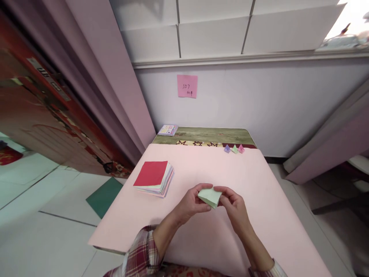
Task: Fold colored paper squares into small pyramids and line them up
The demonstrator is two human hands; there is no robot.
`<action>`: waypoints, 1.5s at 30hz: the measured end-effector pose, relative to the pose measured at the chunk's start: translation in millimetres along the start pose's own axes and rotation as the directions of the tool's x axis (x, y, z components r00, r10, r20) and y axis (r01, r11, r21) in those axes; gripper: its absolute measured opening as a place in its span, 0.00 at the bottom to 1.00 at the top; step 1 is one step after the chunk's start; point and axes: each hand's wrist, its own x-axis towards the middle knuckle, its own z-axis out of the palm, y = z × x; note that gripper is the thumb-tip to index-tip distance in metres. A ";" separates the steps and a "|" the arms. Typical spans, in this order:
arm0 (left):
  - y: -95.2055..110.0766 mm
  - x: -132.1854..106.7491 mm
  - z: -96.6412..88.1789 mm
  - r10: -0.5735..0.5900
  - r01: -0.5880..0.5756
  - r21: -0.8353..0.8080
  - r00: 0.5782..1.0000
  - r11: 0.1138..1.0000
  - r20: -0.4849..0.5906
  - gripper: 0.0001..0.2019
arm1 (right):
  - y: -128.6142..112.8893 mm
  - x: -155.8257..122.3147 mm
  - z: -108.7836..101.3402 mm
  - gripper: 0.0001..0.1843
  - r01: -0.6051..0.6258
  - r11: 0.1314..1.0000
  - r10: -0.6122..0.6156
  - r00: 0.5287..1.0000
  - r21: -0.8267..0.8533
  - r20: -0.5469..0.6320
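Between my two hands is a small folded piece of light green paper (210, 196), held a little above the pink table cover. My left hand (192, 202) grips its left side, thumb below and index finger along the top edge. On the right side, my right hand (231, 202) pinches it, with the index finger at the top corner and the thumb behind the right edge. Some of the fingers are hidden behind the paper and the hands. To the left lies a stack of coloured square paper (152, 174) with a red sheet on top.
Three small folded paper pieces, purple (227, 149), green (235, 149) and pink (241, 148), stand at the table's far edge. A printed packet (168, 130) lies at the back left. A pink note (187, 86) is on the wall. A green sheet (104, 197) lies on the floor.
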 end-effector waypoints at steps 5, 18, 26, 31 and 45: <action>-7.5 -4.7 1.5 0.001 0.000 0.042 0.999 0.999 -0.039 0.30 | 5.3 -5.1 -4.1 0.16 -0.025 0.997 0.022 0.999 0.080 0.034; -55.9 -17.5 -15.3 -0.043 0.027 -0.102 0.985 0.994 -0.165 0.24 | 62.2 -18.9 -8.4 0.22 -0.136 0.974 0.100 0.976 0.181 0.196; -62.6 -18.4 -15.0 -0.055 0.029 -0.145 0.982 0.989 -0.182 0.23 | 75.7 -19.3 -6.4 0.20 -0.152 0.953 0.114 0.981 0.261 0.156; -64.3 -20.5 -13.6 -0.058 0.027 -0.164 0.981 0.986 -0.185 0.23 | 76.8 -22.6 -6.6 0.20 -0.159 0.951 0.122 0.981 0.267 0.152; -67.7 -23.3 -21.2 -0.037 0.007 -0.163 0.983 0.987 -0.179 0.21 | 82.2 -26.2 -8.9 0.24 -0.141 0.958 0.078 0.966 0.249 0.244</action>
